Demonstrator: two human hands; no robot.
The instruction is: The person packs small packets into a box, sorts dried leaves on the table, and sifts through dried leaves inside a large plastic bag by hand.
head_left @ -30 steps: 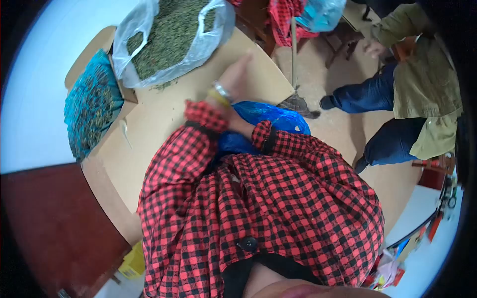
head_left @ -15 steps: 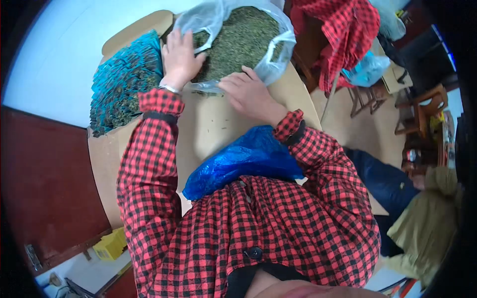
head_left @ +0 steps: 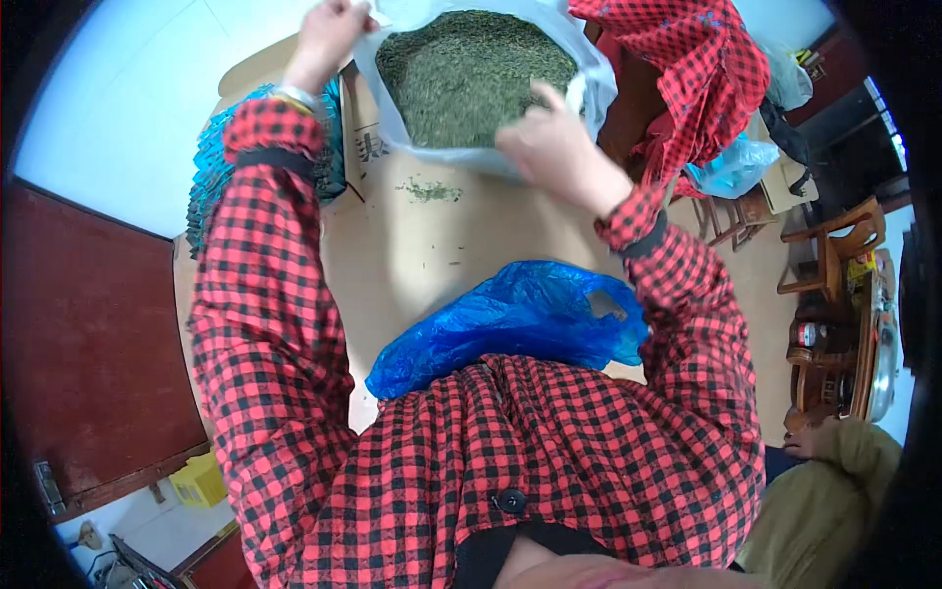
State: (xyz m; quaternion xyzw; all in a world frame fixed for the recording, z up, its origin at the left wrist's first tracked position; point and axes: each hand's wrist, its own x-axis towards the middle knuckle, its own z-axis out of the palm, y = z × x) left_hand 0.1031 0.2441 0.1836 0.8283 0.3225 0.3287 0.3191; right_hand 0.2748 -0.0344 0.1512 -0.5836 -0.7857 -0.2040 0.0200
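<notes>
A translucent white plastic bag (head_left: pixel 397 133) full of loose dried green leaves (head_left: pixel 471 83), like tea, stands at the far side of the cardboard-covered surface. My left hand (head_left: pixel 332 39) is closed on the bag's left handle, pulling it up and outward. At the bag's near right rim, my right hand (head_left: pixel 554 142) is curled around the right handle, somewhat smeared by motion. Spilled leaf bits (head_left: pixel 432 189) lie on the cardboard (head_left: pixel 383 255) just below the bag. Close against my body rests a crumpled blue plastic bag (head_left: pixel 500 314).
Blue-edged packets (head_left: pixel 211 167) stand tightly packed on the left, partly behind my left sleeve. Red checked cloth (head_left: pixel 687 79) hangs at the upper right beside a light blue bag (head_left: pixel 736 167). A wooden chair (head_left: pixel 839 245) stands further right. Another person's olive sleeve (head_left: pixel 834 491) shows at lower right.
Both hands have moved apart and taken hold of the white bag's handles. The bag has shifted slightly right and opened wider, uncovering spilled leaves. The other person at right has moved lower.
</notes>
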